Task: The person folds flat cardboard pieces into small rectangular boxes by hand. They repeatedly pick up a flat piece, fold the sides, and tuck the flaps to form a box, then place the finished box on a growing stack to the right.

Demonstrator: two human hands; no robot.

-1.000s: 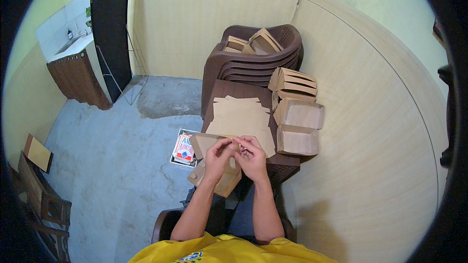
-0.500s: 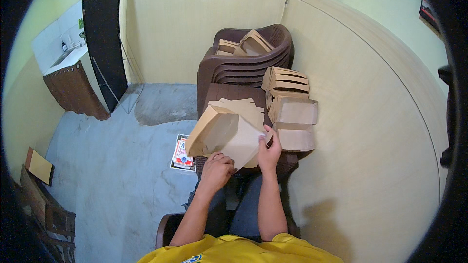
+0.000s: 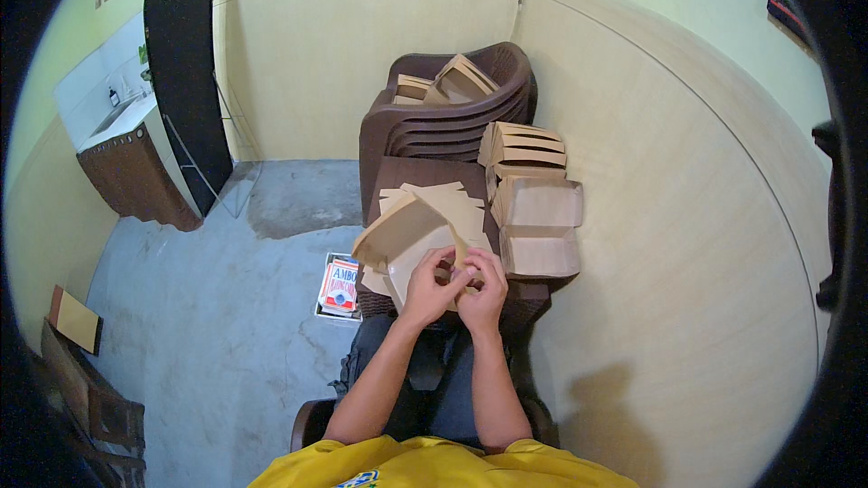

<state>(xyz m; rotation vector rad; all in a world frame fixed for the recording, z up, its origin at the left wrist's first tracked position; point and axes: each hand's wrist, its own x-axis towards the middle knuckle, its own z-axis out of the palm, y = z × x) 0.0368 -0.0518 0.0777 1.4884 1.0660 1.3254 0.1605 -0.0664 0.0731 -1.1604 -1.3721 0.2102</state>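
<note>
A part-folded brown cardboard box [image 3: 398, 233] is tilted up in front of me, its pale inside facing me. At its near right corner, my left hand [image 3: 432, 289] and my right hand [image 3: 483, 291] meet, both closed on the cardboard with thumbs and fingertips close together. The fingers hide the exact fold there. Under the box lies a stack of flat cardboard blanks [image 3: 463, 203] on a brown surface. Just right of my hands stands an open folded box [image 3: 544, 206] with more nested behind it, and farther back another nested pile of boxes [image 3: 529, 143].
Stacked brown plastic chairs [image 3: 434, 131] stand at the back, with more folded boxes [image 3: 463, 79] on top. A white crate [image 3: 338, 311] holding printed packs sits on the floor at left. Farther left are a black ironing board [image 3: 185, 63] and a curtained sink [image 3: 136, 172]. A wall borders the right.
My left hand has moved right and my right hand slightly left, so they now meet at the box's corner. The right side of the box has been raised.
</note>
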